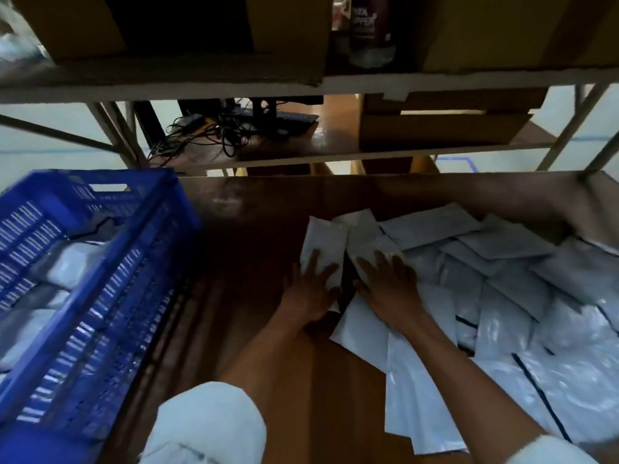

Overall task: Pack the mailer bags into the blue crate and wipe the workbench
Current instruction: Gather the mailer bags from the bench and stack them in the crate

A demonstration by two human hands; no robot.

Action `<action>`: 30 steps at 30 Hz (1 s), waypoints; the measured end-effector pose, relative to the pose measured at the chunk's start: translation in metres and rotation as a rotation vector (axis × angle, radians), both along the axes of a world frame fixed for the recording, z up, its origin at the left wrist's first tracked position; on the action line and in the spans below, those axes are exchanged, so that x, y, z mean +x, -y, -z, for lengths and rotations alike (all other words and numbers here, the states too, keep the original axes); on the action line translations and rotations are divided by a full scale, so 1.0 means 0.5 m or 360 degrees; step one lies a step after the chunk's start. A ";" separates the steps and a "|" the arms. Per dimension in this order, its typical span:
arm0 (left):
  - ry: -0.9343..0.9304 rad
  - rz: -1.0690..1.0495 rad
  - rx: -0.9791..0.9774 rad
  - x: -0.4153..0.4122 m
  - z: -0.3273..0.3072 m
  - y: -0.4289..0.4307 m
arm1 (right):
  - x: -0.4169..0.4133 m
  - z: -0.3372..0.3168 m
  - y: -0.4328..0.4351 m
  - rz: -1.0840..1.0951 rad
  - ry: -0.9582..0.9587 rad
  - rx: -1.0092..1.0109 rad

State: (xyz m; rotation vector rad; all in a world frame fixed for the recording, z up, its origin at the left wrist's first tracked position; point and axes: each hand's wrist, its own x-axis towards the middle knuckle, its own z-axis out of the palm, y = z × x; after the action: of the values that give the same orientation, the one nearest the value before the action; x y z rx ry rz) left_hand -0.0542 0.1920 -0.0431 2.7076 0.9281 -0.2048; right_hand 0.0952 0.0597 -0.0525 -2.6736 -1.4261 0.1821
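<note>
The scene was dimly lit; the workbench [254, 236] was left in deep shadow. Pale glare was caught on mailer bags [552, 370] at 4 o'clock. The blue crate [110, 296] at 9 o'clock was smeared by motion blur. Edges were bent by wide-angle distortion.

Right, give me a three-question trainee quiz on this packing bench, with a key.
1. True or false: the blue crate already holds some mailer bags.
2. The loose bags lie on the workbench: A left of the crate, B right of it, C behind it.
3. Fill in: the left hand and right hand each rest flat on a ____.
Key: 1 true; 2 B; 3 mailer bag.
</note>
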 end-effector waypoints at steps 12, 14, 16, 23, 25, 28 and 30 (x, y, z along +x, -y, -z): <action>-0.0043 -0.0576 0.0234 -0.316 -0.012 0.028 | -0.194 -0.032 -0.010 -0.0576 -0.0287 0.0168; 0.0038 -0.0718 0.0255 -0.343 -0.012 0.022 | -0.197 -0.042 -0.043 -0.0468 -0.0205 0.0298; 0.0136 -0.0788 0.0146 -0.343 -0.012 0.006 | -0.196 -0.044 -0.089 -0.0363 -0.0201 0.0148; 0.0063 -0.0804 0.0312 -0.354 0.013 0.011 | -0.251 -0.001 -0.152 -0.0610 0.0037 0.0004; 0.0218 -0.0960 0.0277 -0.375 0.029 0.011 | -0.236 -0.001 -0.157 -0.0573 0.0007 0.0026; 0.0252 -0.0915 0.0254 -0.394 0.024 0.017 | -0.220 0.012 -0.168 -0.0541 -0.0131 0.0012; 0.0175 -0.0850 0.0206 -0.396 0.008 0.021 | -0.227 0.014 -0.179 -0.0593 -0.0149 -0.0019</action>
State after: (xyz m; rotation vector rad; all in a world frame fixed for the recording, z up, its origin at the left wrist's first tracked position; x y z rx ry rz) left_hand -0.2522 0.1813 -0.0473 2.4339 1.6236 0.1147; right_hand -0.0181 0.1490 -0.0596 -2.3463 -1.8811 0.3406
